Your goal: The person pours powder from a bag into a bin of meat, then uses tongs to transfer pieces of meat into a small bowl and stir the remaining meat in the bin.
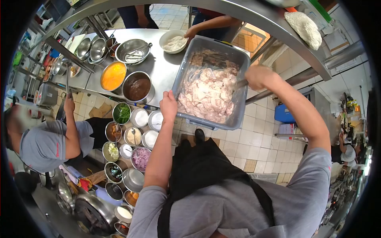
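Note:
A deep grey plastic tub holds pale raw meat pieces dusted with white powder, with reddish-brown smears along its far wall. My left hand grips the tub's left rim near the corner closest to me. Over the right rim, my right hand is closed in a fist, slightly blurred. From it a metal utensil reaches into the tub beside the meat; its working end is hidden. Beyond the tub's far left corner, another person's hand touches a white bowl of white powder.
On the steel table stand a pot of dark sauce, a bowl of orange liquid and a steel colander. Several ingredient containers, one with chopped onion, sit left of me. A co-worker stands at left. A steel shelf runs overhead.

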`<move>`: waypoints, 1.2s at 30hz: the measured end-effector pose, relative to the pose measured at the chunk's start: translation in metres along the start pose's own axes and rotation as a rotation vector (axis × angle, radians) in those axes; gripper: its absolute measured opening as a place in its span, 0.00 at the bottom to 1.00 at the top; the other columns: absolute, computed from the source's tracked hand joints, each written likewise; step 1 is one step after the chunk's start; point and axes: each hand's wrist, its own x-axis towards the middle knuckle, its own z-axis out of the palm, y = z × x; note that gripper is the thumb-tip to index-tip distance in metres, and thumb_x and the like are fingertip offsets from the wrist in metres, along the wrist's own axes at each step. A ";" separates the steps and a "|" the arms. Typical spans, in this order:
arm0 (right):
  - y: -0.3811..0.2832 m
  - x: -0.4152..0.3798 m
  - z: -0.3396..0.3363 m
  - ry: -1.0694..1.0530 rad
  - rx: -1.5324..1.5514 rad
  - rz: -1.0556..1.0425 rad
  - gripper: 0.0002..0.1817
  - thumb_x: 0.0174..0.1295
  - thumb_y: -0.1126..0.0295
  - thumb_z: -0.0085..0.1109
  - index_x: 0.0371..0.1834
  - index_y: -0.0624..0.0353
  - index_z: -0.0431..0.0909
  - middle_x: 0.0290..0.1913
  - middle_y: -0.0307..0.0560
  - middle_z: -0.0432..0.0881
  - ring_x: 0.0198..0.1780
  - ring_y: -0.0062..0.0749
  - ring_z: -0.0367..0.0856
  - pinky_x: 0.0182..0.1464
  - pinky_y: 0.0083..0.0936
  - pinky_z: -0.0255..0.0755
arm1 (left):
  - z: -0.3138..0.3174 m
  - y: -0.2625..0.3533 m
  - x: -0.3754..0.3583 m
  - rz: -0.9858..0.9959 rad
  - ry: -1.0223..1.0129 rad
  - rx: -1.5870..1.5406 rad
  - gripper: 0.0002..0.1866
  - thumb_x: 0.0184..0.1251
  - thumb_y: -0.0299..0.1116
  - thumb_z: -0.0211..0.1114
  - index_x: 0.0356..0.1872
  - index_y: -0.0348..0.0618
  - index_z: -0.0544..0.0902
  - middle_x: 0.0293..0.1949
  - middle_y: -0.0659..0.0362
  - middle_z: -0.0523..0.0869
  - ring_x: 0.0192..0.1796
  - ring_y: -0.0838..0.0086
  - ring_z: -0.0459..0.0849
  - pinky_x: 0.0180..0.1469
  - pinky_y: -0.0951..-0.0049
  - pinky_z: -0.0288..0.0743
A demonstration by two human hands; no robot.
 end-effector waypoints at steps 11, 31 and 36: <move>0.005 0.097 0.081 -0.027 0.012 -0.126 0.11 0.53 0.73 0.69 0.40 0.62 0.92 0.46 0.59 0.92 0.49 0.55 0.92 0.49 0.44 0.86 | 0.009 -0.008 0.003 0.015 0.097 0.030 0.21 0.87 0.46 0.54 0.40 0.37 0.78 0.32 0.33 0.87 0.42 0.30 0.85 0.44 0.37 0.74; -0.106 0.125 0.121 0.273 0.629 0.107 0.17 0.61 0.64 0.63 0.45 0.67 0.89 0.48 0.69 0.90 0.52 0.64 0.89 0.58 0.49 0.83 | -0.001 -0.007 0.008 0.075 -0.087 -0.007 0.19 0.87 0.45 0.53 0.42 0.36 0.78 0.31 0.33 0.87 0.40 0.29 0.85 0.44 0.36 0.75; -0.048 0.110 0.134 0.339 0.620 0.367 0.16 0.62 0.66 0.61 0.47 0.65 0.89 0.49 0.67 0.90 0.53 0.61 0.90 0.59 0.49 0.84 | 0.005 -0.005 -0.002 0.045 0.002 -0.006 0.22 0.87 0.47 0.54 0.40 0.36 0.78 0.31 0.34 0.87 0.41 0.30 0.85 0.45 0.38 0.74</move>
